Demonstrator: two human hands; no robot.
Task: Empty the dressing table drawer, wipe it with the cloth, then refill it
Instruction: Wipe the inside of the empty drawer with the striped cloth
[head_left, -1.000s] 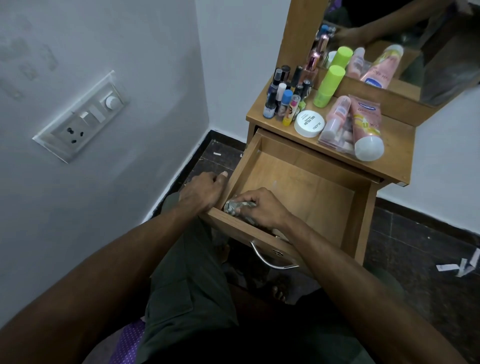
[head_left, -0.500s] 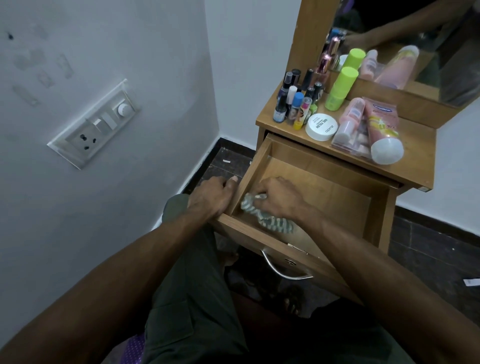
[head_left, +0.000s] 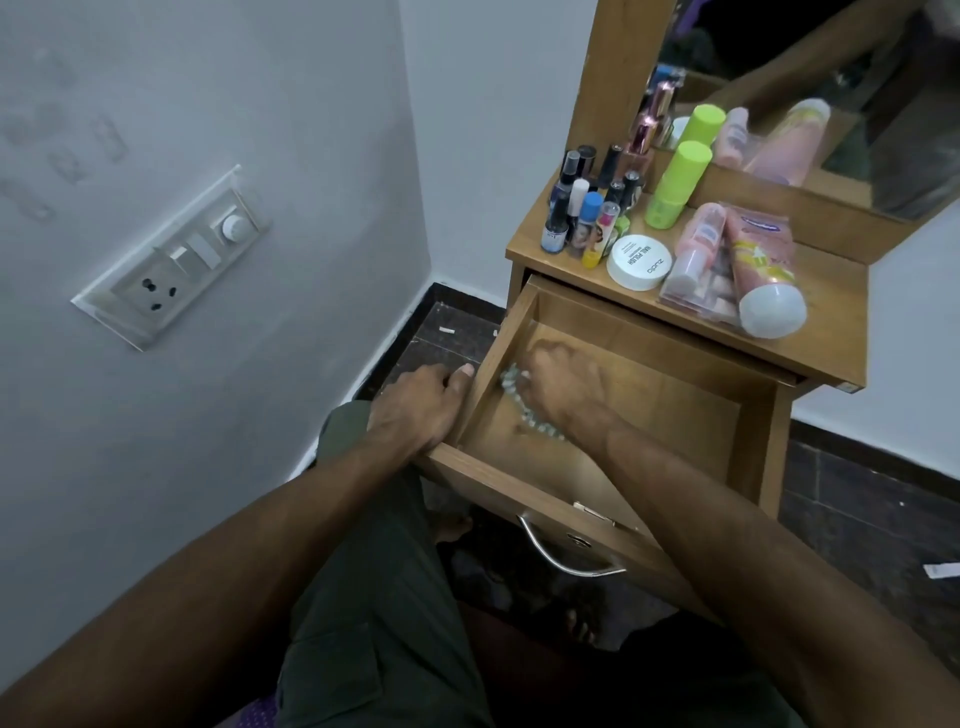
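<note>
Head view has us looking down into the open drawer (head_left: 675, 410), which holds nothing but our right hand (head_left: 558, 387) and the cloth (head_left: 524, 410). That hand is curled around the bunched cloth and presses it to the drawer floor hard against the left wall. A second ago the cloth sat at the near left corner, just behind the front panel; since then our right hand has carried it along the left wall toward the back, and the blur on the hand suggests the stroke is under way. Our left hand (head_left: 415, 408) still grips the drawer's left wall from outside, thumb over the rim, fingers hidden, steadying it as before.

We judge that emptying is done and wiping is partly done: the left edge has been covered, while the middle and right of the floor look yet to be reached. The bottles (head_left: 584, 208), white jar (head_left: 639, 261), green bottle (head_left: 678, 184) and pink tubes (head_left: 748, 270) wait on the tabletop (head_left: 836, 322), close at hand for refilling. Those bottles stand close together, so we should lift them singly later.
</note>
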